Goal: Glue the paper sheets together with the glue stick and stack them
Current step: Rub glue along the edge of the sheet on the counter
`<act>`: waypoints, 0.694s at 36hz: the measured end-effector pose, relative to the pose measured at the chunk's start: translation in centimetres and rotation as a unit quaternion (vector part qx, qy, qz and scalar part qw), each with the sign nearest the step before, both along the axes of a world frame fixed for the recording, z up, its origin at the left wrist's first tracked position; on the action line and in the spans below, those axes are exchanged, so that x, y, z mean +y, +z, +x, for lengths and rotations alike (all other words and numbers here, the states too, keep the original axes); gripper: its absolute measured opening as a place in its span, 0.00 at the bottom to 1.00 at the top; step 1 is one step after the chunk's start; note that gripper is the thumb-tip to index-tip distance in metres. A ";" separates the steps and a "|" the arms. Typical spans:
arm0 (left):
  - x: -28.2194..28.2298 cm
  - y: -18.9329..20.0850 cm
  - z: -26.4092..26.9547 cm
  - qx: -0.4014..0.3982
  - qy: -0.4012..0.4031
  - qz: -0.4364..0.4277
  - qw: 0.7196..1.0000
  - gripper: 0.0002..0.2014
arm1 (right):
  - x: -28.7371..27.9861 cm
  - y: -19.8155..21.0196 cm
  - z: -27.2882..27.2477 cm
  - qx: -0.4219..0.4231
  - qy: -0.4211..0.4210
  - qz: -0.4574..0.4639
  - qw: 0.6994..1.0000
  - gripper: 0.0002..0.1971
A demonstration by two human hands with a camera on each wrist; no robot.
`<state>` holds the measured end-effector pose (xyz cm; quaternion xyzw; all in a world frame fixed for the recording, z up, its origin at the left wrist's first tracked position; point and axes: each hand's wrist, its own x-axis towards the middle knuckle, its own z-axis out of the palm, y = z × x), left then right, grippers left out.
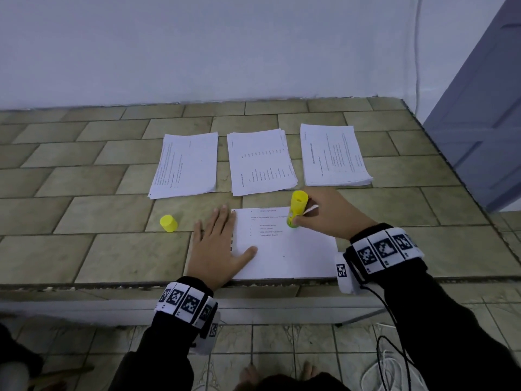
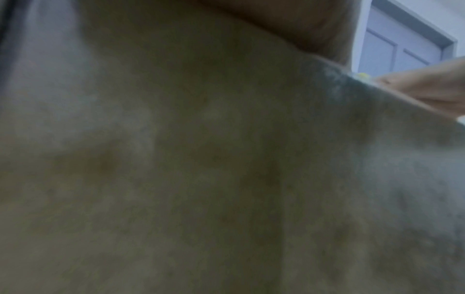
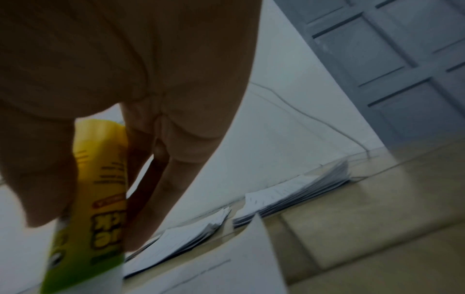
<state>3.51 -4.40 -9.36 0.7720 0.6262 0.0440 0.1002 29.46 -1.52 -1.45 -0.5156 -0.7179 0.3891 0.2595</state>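
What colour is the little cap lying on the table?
The cap is yellow; the head view shows it best.

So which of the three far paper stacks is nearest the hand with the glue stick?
The right stack, just beyond the right hand; the other two lie further left.

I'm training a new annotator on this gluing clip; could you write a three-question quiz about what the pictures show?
1. True or false: the cap is on the glue stick.
2. How many paper piles lie at the back of the table? A two, B three, C four.
3. Fill in: the left hand lies flat on the front sheet's ___ edge.

Key: 1 false, the right hand holds it uncapped; 2 B; 3 left.
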 end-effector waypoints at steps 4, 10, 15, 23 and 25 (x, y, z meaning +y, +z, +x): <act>0.0 0.0 -0.1 -0.018 0.002 0.003 1.000 0.53 | -1.9 0.0 1.7 0.004 0.016 -0.005 1.000 0.09; -0.2 -0.6 -0.1 0.008 -0.012 0.028 1.000 0.49 | -3.8 -0.4 3.3 0.000 0.030 -0.021 0.999 0.11; -0.3 0.0 0.3 0.021 0.006 -0.002 1.000 0.55 | -4.7 0.0 3.6 -0.015 0.056 -0.025 0.998 0.11; -0.3 0.1 0.3 0.018 0.004 -0.003 1.000 0.64 | -3.1 0.1 3.2 -0.028 0.038 0.008 0.999 0.10; -0.4 0.1 0.4 0.022 0.005 -0.005 1.000 0.63 | -2.3 0.1 3.4 -0.026 0.024 0.017 0.999 0.10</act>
